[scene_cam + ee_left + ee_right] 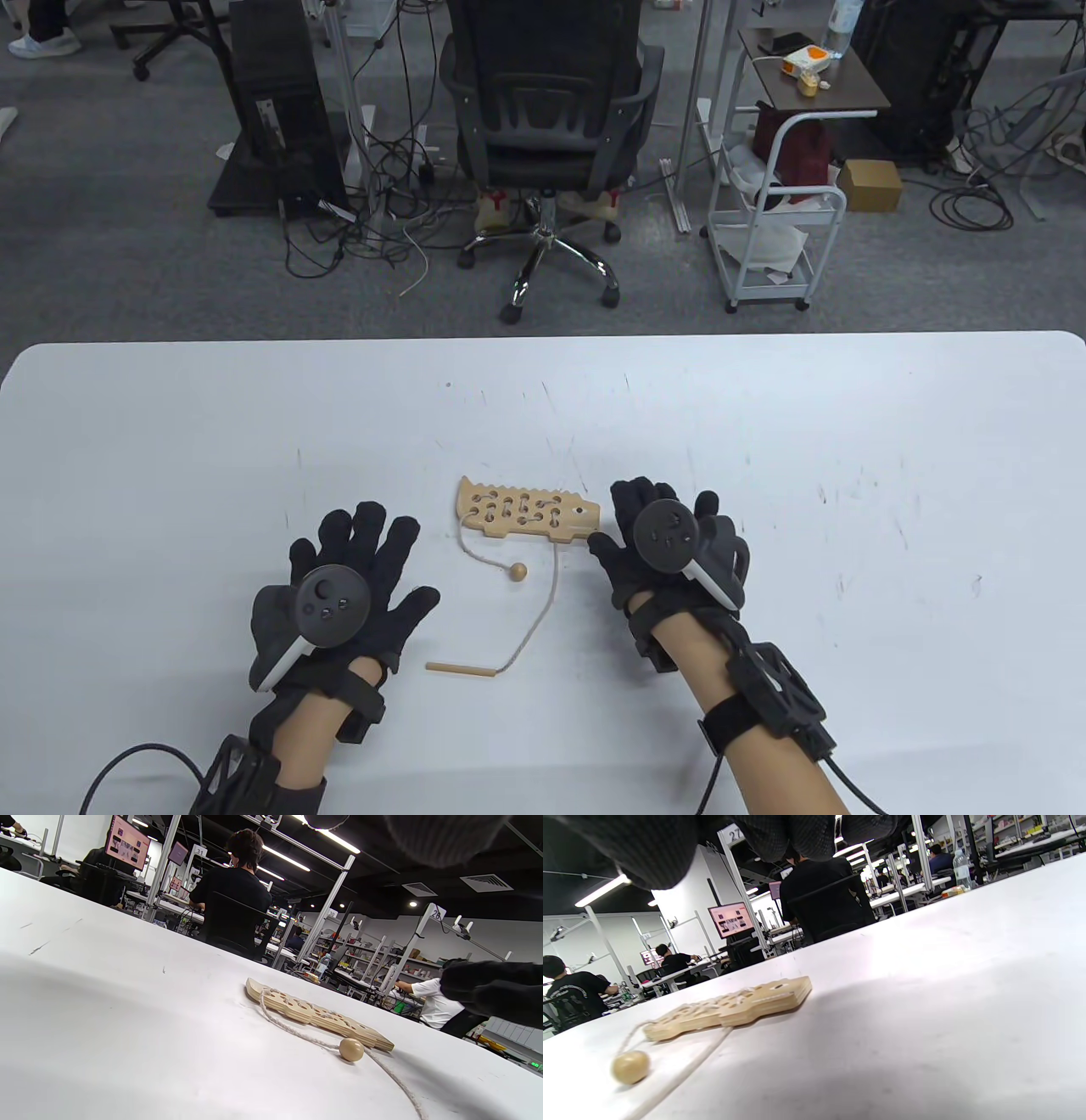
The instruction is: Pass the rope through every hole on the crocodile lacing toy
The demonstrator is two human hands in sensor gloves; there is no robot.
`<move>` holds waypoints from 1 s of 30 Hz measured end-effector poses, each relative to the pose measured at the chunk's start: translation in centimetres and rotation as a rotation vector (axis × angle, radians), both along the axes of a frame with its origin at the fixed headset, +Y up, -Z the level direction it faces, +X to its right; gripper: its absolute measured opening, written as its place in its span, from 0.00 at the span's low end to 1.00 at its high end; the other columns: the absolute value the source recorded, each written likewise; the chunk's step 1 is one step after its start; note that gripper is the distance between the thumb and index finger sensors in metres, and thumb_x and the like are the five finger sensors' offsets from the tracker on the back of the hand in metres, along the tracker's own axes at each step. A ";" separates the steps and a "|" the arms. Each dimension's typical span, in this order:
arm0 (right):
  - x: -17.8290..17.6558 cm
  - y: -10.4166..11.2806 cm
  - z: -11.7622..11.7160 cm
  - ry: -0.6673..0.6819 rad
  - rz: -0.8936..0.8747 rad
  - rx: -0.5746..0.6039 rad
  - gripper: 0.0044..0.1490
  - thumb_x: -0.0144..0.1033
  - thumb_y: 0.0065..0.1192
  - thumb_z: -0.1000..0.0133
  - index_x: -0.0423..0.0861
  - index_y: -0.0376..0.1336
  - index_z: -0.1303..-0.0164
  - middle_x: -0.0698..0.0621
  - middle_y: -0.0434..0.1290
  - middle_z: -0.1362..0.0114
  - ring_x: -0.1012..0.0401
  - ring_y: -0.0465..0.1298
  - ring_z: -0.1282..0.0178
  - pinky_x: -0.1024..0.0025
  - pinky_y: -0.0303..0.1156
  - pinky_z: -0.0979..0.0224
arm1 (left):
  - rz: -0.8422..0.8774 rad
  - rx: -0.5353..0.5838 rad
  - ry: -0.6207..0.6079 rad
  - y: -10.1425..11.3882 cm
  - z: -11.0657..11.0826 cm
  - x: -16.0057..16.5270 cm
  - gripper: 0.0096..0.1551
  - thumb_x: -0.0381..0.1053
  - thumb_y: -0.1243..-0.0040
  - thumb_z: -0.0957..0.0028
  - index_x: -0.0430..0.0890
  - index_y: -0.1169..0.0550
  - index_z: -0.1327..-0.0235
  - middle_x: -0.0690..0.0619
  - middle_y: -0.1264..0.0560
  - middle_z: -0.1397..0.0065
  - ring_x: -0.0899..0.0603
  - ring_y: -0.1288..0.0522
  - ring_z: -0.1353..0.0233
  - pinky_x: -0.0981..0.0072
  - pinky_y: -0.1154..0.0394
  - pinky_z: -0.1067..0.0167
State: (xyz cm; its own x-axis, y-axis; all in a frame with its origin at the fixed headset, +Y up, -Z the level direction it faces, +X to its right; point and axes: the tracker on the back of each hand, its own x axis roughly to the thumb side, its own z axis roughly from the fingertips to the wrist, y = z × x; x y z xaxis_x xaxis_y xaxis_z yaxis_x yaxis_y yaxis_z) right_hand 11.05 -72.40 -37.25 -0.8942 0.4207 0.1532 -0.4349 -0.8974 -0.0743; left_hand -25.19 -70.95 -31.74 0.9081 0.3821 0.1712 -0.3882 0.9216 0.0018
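**The room beyond my table**

My white table point(764, 407) is scuffed with small dark marks. At twelve o'clock stands a black office chair point(547, 110) on grey carpet point(110, 255). At eleven o'clock a dark computer tower point(276, 102) trails tangled cables point(373, 204). At one o'clock is a white rolling cart point(776, 212), a cardboard box point(870, 184) beside it. Strip lights point(288, 857) line the dark ceiling.

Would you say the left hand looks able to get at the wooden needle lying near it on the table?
Probably yes. The wooden needle lies flat on the table, just beside the left hand, with nothing between them, and that hand holds nothing.
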 end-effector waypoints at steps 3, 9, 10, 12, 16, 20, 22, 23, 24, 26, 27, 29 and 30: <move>0.6 0.7 1.8 0.020 0.044 0.018 0.50 0.60 0.62 0.47 0.49 0.48 0.20 0.45 0.49 0.15 0.42 0.45 0.17 0.38 0.22 0.34 | -0.003 -0.002 0.001 0.0 0.0 0.0 0.49 0.74 0.43 0.55 0.69 0.46 0.19 0.58 0.58 0.11 0.36 0.64 0.13 0.31 0.67 0.24; 1.6 1.5 5.6 0.048 0.126 0.018 0.54 0.64 0.62 0.47 0.52 0.43 0.19 0.48 0.42 0.13 0.43 0.38 0.16 0.37 0.18 0.37 | 0.009 0.026 0.009 0.3 0.0 -0.4 0.48 0.74 0.43 0.55 0.70 0.44 0.20 0.59 0.56 0.11 0.36 0.62 0.12 0.31 0.67 0.24; 1.7 1.5 6.3 0.050 0.135 0.017 0.55 0.65 0.61 0.47 0.53 0.42 0.18 0.48 0.41 0.13 0.43 0.36 0.16 0.37 0.17 0.37 | 0.012 0.028 0.013 0.3 0.0 -0.5 0.48 0.74 0.43 0.55 0.70 0.44 0.20 0.59 0.55 0.11 0.37 0.62 0.12 0.31 0.67 0.24; 1.9 1.5 7.4 0.062 0.143 0.003 0.56 0.68 0.60 0.47 0.54 0.40 0.18 0.49 0.37 0.12 0.43 0.33 0.17 0.36 0.17 0.37 | 0.015 0.024 0.015 0.2 0.0 -0.5 0.48 0.74 0.43 0.55 0.70 0.44 0.20 0.59 0.55 0.11 0.36 0.62 0.13 0.31 0.67 0.24; 2.0 1.2 9.0 0.081 0.167 -0.046 0.58 0.71 0.56 0.46 0.55 0.35 0.18 0.48 0.31 0.13 0.42 0.28 0.18 0.36 0.19 0.35 | 0.002 0.012 0.012 0.1 0.1 -0.4 0.48 0.74 0.43 0.55 0.70 0.44 0.20 0.58 0.56 0.11 0.36 0.62 0.13 0.31 0.67 0.24; 1.9 1.1 9.6 0.069 0.217 -0.015 0.59 0.72 0.56 0.47 0.56 0.34 0.18 0.49 0.30 0.13 0.43 0.27 0.18 0.36 0.19 0.34 | -0.005 0.004 0.009 0.1 0.1 -0.3 0.48 0.74 0.43 0.56 0.70 0.44 0.20 0.58 0.55 0.11 0.36 0.62 0.13 0.31 0.67 0.24; 1.9 1.2 9.5 0.059 0.209 0.011 0.59 0.72 0.56 0.47 0.56 0.34 0.18 0.49 0.30 0.13 0.43 0.27 0.18 0.37 0.19 0.34 | -0.009 0.002 0.009 0.1 0.1 -0.3 0.48 0.74 0.43 0.56 0.70 0.44 0.20 0.58 0.55 0.11 0.36 0.62 0.13 0.31 0.67 0.24; 2.0 1.2 9.5 0.052 0.201 0.031 0.59 0.72 0.56 0.47 0.55 0.34 0.18 0.49 0.31 0.13 0.43 0.27 0.18 0.37 0.19 0.34 | -0.010 0.003 0.010 0.1 0.1 -0.3 0.48 0.74 0.43 0.56 0.70 0.45 0.20 0.58 0.56 0.11 0.36 0.62 0.13 0.31 0.67 0.24; 2.1 1.2 9.4 0.044 0.198 0.048 0.58 0.72 0.56 0.47 0.55 0.35 0.18 0.49 0.31 0.13 0.43 0.28 0.17 0.37 0.19 0.34 | -0.010 0.003 0.011 0.2 0.1 -0.3 0.48 0.74 0.43 0.56 0.71 0.45 0.20 0.59 0.55 0.11 0.36 0.62 0.12 0.31 0.67 0.24; 2.2 1.3 9.4 0.039 0.208 0.059 0.58 0.71 0.56 0.47 0.55 0.35 0.18 0.49 0.32 0.13 0.44 0.28 0.17 0.37 0.19 0.34 | -0.012 0.002 0.013 0.2 0.0 -0.4 0.48 0.74 0.43 0.56 0.71 0.44 0.20 0.59 0.55 0.11 0.36 0.62 0.12 0.31 0.67 0.24; 2.3 1.3 9.4 0.036 0.211 0.064 0.58 0.71 0.56 0.47 0.55 0.36 0.18 0.49 0.32 0.12 0.43 0.28 0.17 0.37 0.19 0.34 | -0.016 0.001 0.012 0.3 0.0 -0.3 0.48 0.74 0.43 0.55 0.71 0.45 0.20 0.59 0.56 0.11 0.36 0.62 0.12 0.31 0.67 0.24; 2.5 1.3 9.3 0.026 0.201 0.060 0.58 0.71 0.56 0.47 0.55 0.36 0.18 0.49 0.33 0.12 0.43 0.28 0.17 0.37 0.19 0.34 | -0.019 0.003 0.011 0.4 -0.1 -0.3 0.48 0.74 0.44 0.55 0.71 0.45 0.20 0.59 0.56 0.11 0.36 0.62 0.12 0.31 0.67 0.24; 2.6 1.2 9.2 0.023 0.196 0.058 0.58 0.71 0.56 0.47 0.55 0.36 0.18 0.49 0.33 0.12 0.43 0.29 0.17 0.37 0.19 0.34 | -0.018 0.005 0.010 0.4 0.0 -0.2 0.48 0.74 0.44 0.56 0.71 0.45 0.20 0.59 0.56 0.11 0.36 0.62 0.12 0.31 0.67 0.24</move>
